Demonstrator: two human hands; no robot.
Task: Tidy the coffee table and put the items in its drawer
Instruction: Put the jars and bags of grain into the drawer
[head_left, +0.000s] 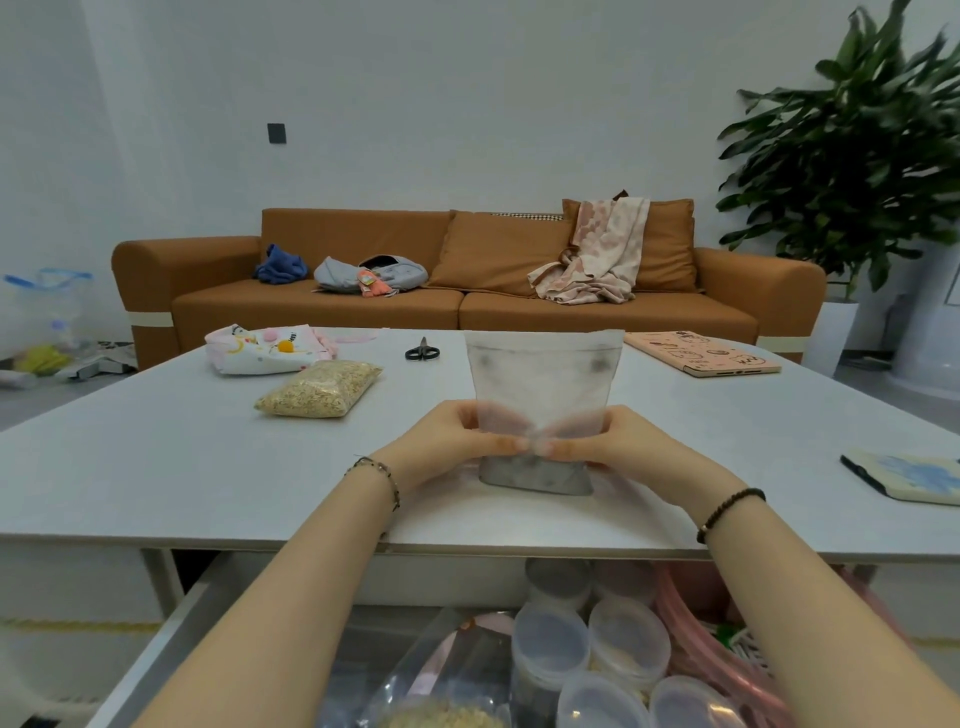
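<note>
A frosted translucent pouch (543, 384) with dark contents at its bottom stands upright on the white coffee table (156, 457). My left hand (447, 441) and my right hand (613, 447) grip its lower part from either side, thumbs meeting at the front. On the table lie a clear bag of grain (319, 389), black scissors (422, 351), a white patterned cloth pouch (262, 349), a pink tablet case (701, 353) and a blue-patterned notebook (906, 475). Below the table's front edge the drawer (161, 649) is pulled out.
The drawer holds several lidded clear plastic jars (587, 649), a clear bag with grain (436, 691) and a pink basket (727, 670). An orange sofa (467, 301) with clothes stands behind the table. A potted plant (852, 156) is at the right.
</note>
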